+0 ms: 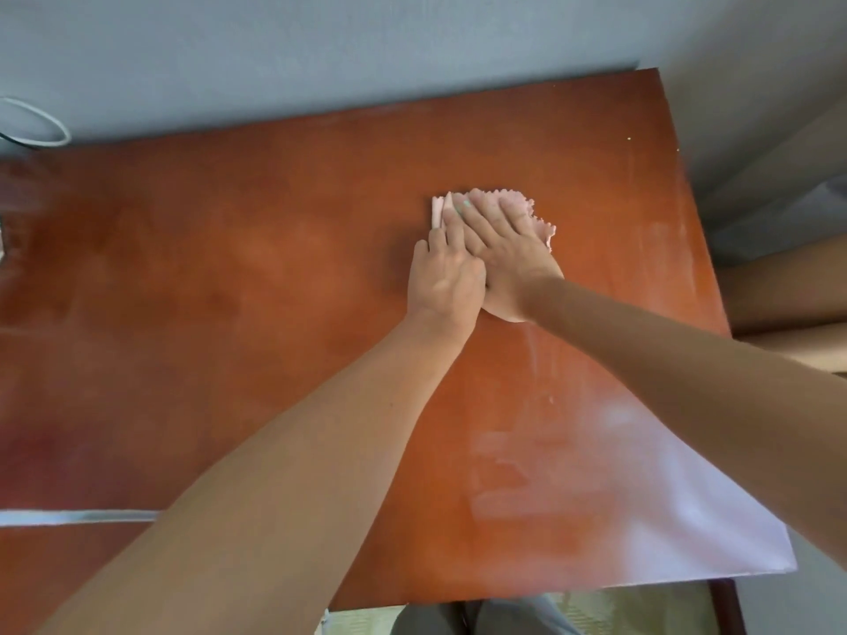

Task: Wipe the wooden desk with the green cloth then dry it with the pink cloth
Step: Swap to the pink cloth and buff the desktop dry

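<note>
Both hands, left hand (447,279) and right hand (513,249), press flat, fingers straight, on the crumpled pink cloth (534,213) toward the glossy reddish-brown wooden surface's (275,268) far right corner.

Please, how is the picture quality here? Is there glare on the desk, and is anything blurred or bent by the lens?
Head view: strong whitish glare washes out the near right corner of the wooden desk; the left edge of the frame is smeared and blurred; the wide lens bends the desk's edges and stretches the forearms; the left hand, right hand and pink cloth are slightly soft but readable.
</note>
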Demonstrator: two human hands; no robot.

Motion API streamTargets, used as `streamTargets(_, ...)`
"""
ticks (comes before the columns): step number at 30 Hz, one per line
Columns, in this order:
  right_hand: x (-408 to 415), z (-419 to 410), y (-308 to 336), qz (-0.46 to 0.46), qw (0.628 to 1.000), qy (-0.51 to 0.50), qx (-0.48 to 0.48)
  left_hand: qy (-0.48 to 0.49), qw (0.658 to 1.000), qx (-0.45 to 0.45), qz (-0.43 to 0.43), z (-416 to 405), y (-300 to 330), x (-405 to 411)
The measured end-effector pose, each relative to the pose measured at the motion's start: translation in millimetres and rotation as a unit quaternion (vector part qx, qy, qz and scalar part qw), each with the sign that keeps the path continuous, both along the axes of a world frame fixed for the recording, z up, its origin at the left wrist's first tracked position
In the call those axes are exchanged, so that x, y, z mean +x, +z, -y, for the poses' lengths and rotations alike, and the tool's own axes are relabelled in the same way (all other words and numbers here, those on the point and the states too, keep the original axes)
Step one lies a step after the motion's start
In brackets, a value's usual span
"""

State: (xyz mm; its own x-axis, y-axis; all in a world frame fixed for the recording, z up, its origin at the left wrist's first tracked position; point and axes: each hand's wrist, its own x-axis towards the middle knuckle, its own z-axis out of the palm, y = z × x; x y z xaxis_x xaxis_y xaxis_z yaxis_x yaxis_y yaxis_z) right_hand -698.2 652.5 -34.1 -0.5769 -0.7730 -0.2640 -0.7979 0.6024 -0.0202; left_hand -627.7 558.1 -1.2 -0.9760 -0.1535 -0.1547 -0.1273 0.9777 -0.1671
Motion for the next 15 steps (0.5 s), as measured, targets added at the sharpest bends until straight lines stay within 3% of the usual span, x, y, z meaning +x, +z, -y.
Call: streamTargets(15,185.2,-75.3,2.4,0.015,0.999,-0.033,0.015,-0.004,1.000,0.003,0.025,-76.1,6.9,178.4)
